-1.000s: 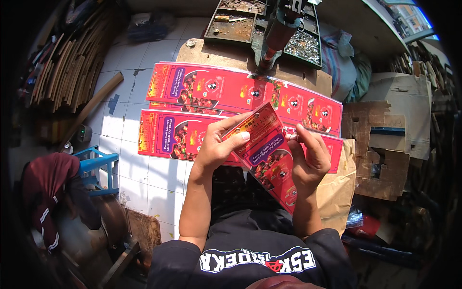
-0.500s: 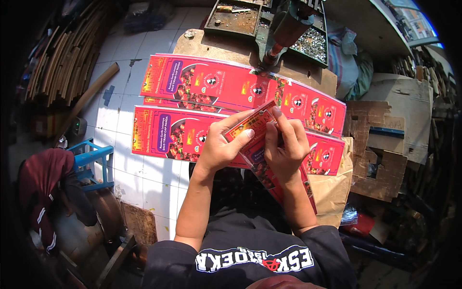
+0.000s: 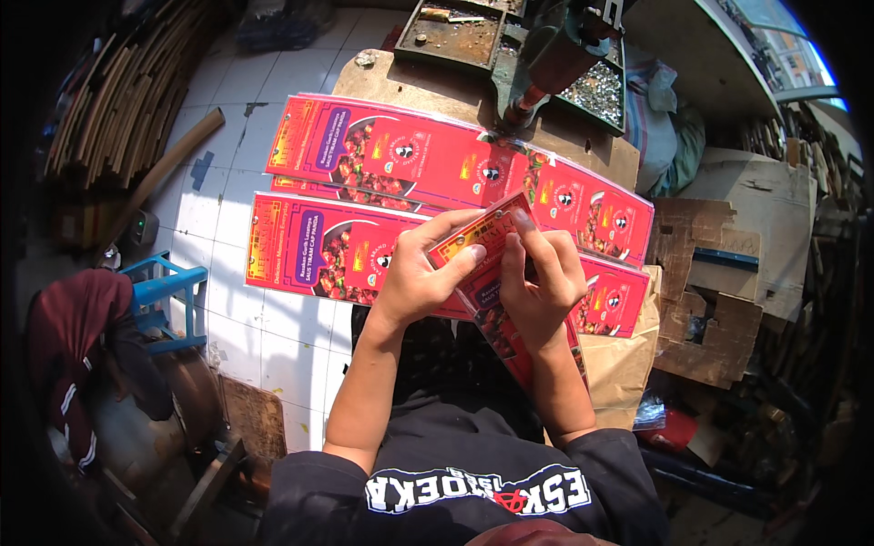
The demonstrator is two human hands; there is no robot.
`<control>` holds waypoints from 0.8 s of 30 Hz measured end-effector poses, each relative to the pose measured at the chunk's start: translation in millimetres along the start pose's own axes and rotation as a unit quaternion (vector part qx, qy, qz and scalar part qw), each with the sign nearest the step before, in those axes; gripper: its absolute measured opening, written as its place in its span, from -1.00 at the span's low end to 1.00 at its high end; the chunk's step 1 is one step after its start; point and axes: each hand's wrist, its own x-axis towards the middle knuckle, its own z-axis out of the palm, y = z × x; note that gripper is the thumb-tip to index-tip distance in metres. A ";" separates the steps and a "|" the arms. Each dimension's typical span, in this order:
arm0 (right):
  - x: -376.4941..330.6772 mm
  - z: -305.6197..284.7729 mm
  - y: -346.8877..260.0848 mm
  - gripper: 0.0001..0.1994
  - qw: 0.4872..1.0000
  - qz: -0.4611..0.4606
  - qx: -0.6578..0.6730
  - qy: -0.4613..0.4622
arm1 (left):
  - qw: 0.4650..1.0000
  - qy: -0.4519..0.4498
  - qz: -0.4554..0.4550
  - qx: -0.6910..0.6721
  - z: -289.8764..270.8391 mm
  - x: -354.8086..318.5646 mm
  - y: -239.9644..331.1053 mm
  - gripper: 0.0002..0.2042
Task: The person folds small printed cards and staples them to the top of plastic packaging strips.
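Over the workbench I hold a long red printed card strip at a slant, its lower end passing beneath my right forearm. My left hand is closed on its upper left side, thumb flat across the front. At the upper right edge, my right hand pinches the strip between thumb and bent fingers. Beneath both hands lies a near row of matching red strips. Behind it is a far row of red strips, overlapping in places. My fingers hide part of the held strip's top.
A dark green press stands at the bench's far side. Beside it are a metal-bits tray and a rusty tray. Brown paper and torn cardboard are at right. A blue stool and draped maroon cloth stand left.
The whole view has shifted slightly. Both hands keep their grip on the strip, which has barely moved between them.
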 end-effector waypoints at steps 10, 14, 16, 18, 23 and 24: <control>2.0 1.2 -2.1 -0.59 0.999 -0.007 -0.031 -0.037 | 0.999 0.016 0.019 0.029 -0.6 -0.3 -1.7 -0.64; 4.1 0.3 -3.6 -0.61 0.998 -0.016 -0.040 -0.055 | 0.998 0.018 0.034 0.053 -2.4 -0.4 -1.8 -0.63; 3.8 -0.9 -1.6 -0.63 0.997 -0.018 -0.044 -0.066 | 0.997 0.017 0.035 0.060 -3.8 -0.1 -4.6 -0.62; 4.6 -2.1 -1.6 -0.63 0.997 -0.024 -0.043 -0.062 | 0.997 0.016 0.037 0.059 -3.6 -0.2 -4.6 -0.62; 1.6 1.0 2.2 -0.63 1.000 0.000 -0.006 -0.029 | 0.998 0.017 0.032 0.060 -0.9 -0.4 -0.1 -0.62; -0.1 3.1 3.0 -0.62 1.000 0.016 0.009 -0.016 | 0.997 0.017 0.028 0.063 0.1 0.0 1.0 -0.62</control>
